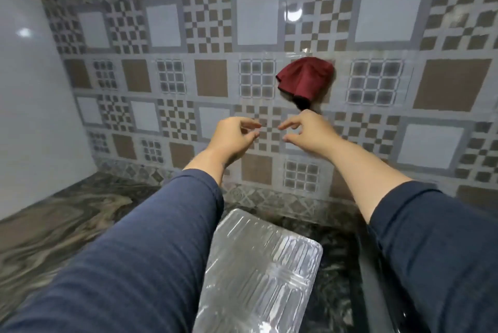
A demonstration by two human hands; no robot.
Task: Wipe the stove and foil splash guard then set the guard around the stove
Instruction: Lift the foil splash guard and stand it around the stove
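Note:
A dark red cloth (305, 78) hangs bunched on the patterned tiled wall, above and slightly right of my hands. My left hand (234, 136) and my right hand (307, 130) are raised in front of the wall just below the cloth, fingertips pointing at each other, fingers apart and holding nothing. The folded foil splash guard (258, 276) lies flat on the dark counter below my arms. A dark glossy edge, probably the stove (377, 287), shows at the lower right, mostly hidden by my right sleeve.
A patterned tile backsplash (210, 76) fills the back. A white glossy side wall (29, 95) closes the left. A marbled grey-brown countertop (62, 225) runs along the lower left.

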